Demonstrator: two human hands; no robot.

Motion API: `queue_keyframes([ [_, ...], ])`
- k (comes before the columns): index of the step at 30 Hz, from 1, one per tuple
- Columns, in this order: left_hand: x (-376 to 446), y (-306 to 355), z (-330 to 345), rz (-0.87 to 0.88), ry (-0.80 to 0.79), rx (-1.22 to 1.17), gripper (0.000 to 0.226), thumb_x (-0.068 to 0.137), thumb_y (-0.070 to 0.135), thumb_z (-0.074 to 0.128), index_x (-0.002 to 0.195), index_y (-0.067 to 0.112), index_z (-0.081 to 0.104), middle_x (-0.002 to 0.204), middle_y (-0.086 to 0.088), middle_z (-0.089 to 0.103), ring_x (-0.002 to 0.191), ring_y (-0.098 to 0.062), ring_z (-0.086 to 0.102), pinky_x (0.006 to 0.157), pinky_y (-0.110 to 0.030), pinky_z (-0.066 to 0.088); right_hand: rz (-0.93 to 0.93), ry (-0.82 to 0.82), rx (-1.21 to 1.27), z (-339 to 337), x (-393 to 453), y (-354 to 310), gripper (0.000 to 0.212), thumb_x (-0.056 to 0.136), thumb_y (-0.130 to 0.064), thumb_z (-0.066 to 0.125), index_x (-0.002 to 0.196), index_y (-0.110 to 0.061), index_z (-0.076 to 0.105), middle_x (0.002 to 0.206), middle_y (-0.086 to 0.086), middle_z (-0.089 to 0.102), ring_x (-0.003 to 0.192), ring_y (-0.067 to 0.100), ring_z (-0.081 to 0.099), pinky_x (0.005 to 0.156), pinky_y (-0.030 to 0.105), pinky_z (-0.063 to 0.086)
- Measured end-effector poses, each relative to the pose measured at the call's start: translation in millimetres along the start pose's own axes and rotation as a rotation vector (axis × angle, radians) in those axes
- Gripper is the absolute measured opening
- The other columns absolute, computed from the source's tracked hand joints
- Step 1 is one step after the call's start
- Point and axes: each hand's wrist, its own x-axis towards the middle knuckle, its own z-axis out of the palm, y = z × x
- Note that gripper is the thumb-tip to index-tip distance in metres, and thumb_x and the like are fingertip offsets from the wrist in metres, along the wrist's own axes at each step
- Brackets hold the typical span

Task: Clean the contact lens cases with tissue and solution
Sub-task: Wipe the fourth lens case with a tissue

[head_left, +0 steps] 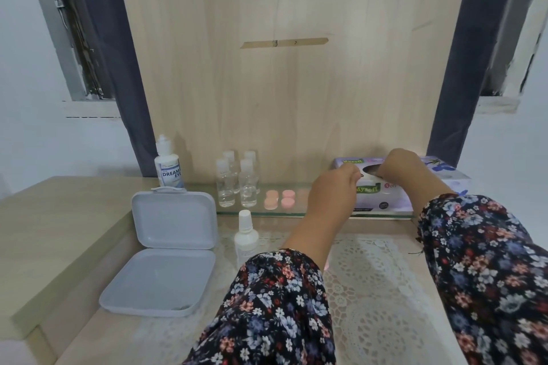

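The tissue box (385,198) carries the word "Mysoft" in green on its top and front face, with "Soft" beside it in pink; other print on it is too small to read. It lies on the glass shelf (261,213) at the back of the bench (59,216). Both hands are over the box's top opening: the right hand (400,166) has its fingers curled down into the slot, and whether that grip has caught a tissue is hidden; the left hand (335,190) has its fingers curled at the box's left end, and what that grip pinches, if anything, cannot be told.

Left of the tissue box on the same shelf lie four pink round contact lens cases (278,198) in two pairs. Further left stand four small clear bottles (237,184) with clear caps, each partly filled with clear liquid. Beyond them stands one white solution bottle (168,166) labelled "DREAM EYE".

In front of the shelf, left of the box, one small white dropper bottle (245,237) stands on the lace mat (370,290), its label unreadable. One grey hinged case (166,255) lies open, nothing visible inside.
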Motion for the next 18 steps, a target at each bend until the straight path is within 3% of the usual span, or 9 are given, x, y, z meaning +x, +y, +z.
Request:
queue_keyframes([
  [4, 0.2, -0.3, 0.4, 0.006, 0.009, 0.002, 0.022, 0.1, 0.018, 0.042, 0.1, 0.007, 0.061, 0.082, -0.017, 0.061, 0.076, -0.034, 0.055, 0.065, -0.04, 0.044, -0.006, -0.065, -0.061, -2.0, -0.9, -4.6, 0.04, 0.09, -0.042, 0.06, 0.086, -0.003, 0.053, 0.067, 0.007, 0.046, 0.082, 0.031, 0.051, 0.088, 0.038, 0.047],
  [9, -1.4, -0.4, 1.1, 0.008, 0.011, -0.001, 0.022, 0.1, 0.018, 0.043, 0.099, 0.007, 0.062, 0.081, -0.018, 0.061, 0.075, -0.035, 0.055, 0.064, -0.04, 0.044, -0.014, -0.101, -0.104, -1.7, -0.9, -5.3, 0.041, 0.092, -0.045, 0.055, 0.097, -0.004, 0.057, 0.081, 0.011, 0.054, 0.097, 0.034, 0.058, 0.094, 0.041, 0.047],
  [12, -0.8, 0.6, -0.4, 0.003, 0.003, 0.0, 0.022, 0.1, 0.018, 0.043, 0.1, 0.007, 0.062, 0.081, -0.018, 0.061, 0.075, -0.035, 0.055, 0.064, -0.04, 0.044, -0.019, -0.108, -0.084, -1.1, 0.8, -3.0, 0.049, 0.092, -0.051, 0.053, 0.093, -0.002, 0.059, 0.071, 0.008, 0.052, 0.087, 0.032, 0.056, 0.089, 0.038, 0.048],
  [16, -1.0, 0.5, -1.2, 0.009, 0.0, 0.007, 0.022, 0.1, 0.018, 0.042, 0.1, 0.008, 0.062, 0.08, -0.018, 0.06, 0.074, -0.035, 0.054, 0.064, -0.04, 0.043, -0.029, -0.062, -0.05, 1.5, 1.7, -0.3, 0.049, 0.088, -0.052, 0.057, 0.068, -0.008, 0.049, 0.064, 0.006, 0.052, 0.074, 0.029, 0.054, 0.077, 0.034, 0.046],
  [18, -1.2, -0.3, -0.1, 0.007, 0.006, 0.012, 0.021, 0.1, 0.018, 0.042, 0.098, 0.009, 0.061, 0.079, -0.017, 0.06, 0.074, -0.035, 0.054, 0.064, -0.04, 0.043, -0.016, -0.052, -0.048, 0.3, -0.5, -1.6, 0.049, 0.086, -0.054, 0.059, 0.073, -0.007, 0.053, 0.065, 0.006, 0.053, 0.072, 0.028, 0.053, 0.074, 0.032, 0.044],
])
